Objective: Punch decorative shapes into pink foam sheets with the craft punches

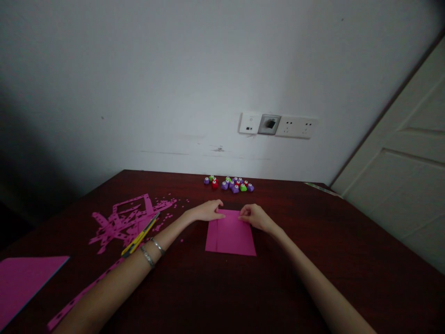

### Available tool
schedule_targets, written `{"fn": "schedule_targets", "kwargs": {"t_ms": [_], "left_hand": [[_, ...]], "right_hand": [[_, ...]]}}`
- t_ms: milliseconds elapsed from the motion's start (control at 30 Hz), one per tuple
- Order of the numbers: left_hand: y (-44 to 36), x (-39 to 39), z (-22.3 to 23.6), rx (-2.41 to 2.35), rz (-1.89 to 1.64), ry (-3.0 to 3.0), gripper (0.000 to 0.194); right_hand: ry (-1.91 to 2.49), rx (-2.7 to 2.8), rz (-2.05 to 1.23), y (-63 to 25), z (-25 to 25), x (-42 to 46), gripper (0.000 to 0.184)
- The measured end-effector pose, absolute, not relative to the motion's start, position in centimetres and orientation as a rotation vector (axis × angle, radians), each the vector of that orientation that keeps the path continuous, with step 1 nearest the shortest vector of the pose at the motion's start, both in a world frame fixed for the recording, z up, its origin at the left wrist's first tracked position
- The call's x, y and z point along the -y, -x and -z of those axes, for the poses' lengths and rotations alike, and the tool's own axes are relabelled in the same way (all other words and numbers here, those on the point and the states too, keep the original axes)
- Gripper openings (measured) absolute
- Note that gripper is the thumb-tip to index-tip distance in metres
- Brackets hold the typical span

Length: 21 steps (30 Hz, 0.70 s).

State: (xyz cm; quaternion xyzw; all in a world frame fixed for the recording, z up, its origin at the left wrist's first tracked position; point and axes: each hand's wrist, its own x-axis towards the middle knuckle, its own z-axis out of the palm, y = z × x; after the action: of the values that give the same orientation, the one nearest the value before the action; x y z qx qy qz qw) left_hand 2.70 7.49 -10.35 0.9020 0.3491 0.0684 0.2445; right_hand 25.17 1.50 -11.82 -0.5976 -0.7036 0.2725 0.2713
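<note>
A small pink sheet of paper (232,236) lies on the dark table, with a crease line running down near its left side. At its upper left corner is my left hand (207,211), its thumb resting on the paper and its index finger held apart beyond the top edge. My right hand (255,217) pinches the paper's top edge near the right corner between thumb and fingers. Two silver bracelets (152,253) circle my left wrist. Beside my left forearm lies a yellow utility knife (141,235).
Pink paper scraps and punched bits (127,220) are heaped at left. A larger pink sheet (26,283) and a long punched strip (83,294) lie nearer. Several small purple, red and green craft punches (232,184) stand at the back, before the wall with sockets (295,127).
</note>
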Motion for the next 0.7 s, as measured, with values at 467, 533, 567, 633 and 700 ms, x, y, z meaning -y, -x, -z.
{"fn": "schedule_targets", "kwargs": {"t_ms": [467,533,567,633,700], "left_hand": [[-3.2,-4.3,11.1,-0.941,-0.641,-2.553,0.011],[-3.3,-2.7,10.8,-0.814,-0.536,-2.611,0.010],[-3.3,-1.9,10.6,-0.749,-0.465,-2.637,0.010],[-3.3,-0.7,10.3,-0.652,-0.336,-2.666,0.013],[-3.3,-0.2,9.9,-0.618,-0.264,-2.671,0.016]], "right_hand": [[1.645,1.938,-0.626,-24.8,12.0,-1.4,0.006],[1.659,1.955,-0.613,-24.7,11.9,-1.3,0.006],[1.667,1.964,-0.605,-24.7,11.9,-1.3,0.006],[1.684,1.987,-0.585,-24.6,11.8,-1.2,0.005],[1.704,2.012,-0.557,-24.5,11.6,-1.1,0.004]]}}
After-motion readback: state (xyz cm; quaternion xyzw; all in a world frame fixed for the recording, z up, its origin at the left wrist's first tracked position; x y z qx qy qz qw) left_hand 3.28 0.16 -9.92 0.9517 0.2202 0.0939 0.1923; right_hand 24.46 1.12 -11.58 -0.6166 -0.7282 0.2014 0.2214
